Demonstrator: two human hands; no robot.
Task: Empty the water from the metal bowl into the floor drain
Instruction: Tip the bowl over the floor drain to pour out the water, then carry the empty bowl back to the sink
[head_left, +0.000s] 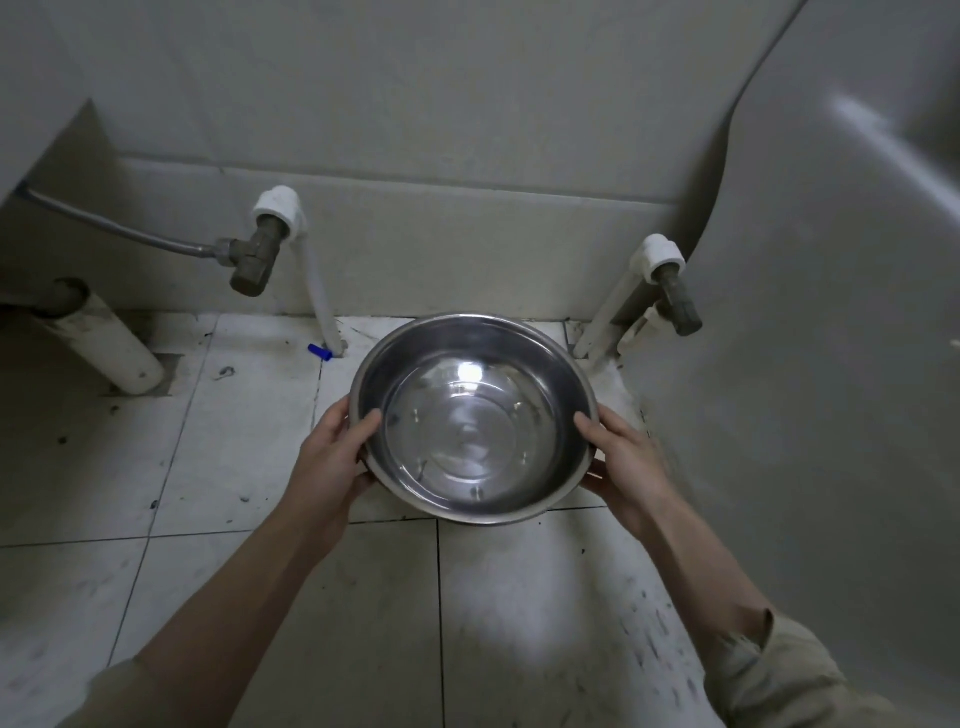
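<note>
The metal bowl (472, 415) is held level above the tiled floor (218, 467), water inside, gripped at opposite rims by the left hand (332, 457) and right hand (626, 462), fingers closed around it. No drain is seen; slow, low tipping is advised.

Rolled khaki sleeves (769, 670), bare forearms

A shiny round metal bowl (472, 418), held level above the tiled floor, contains shallow clear water.
</note>
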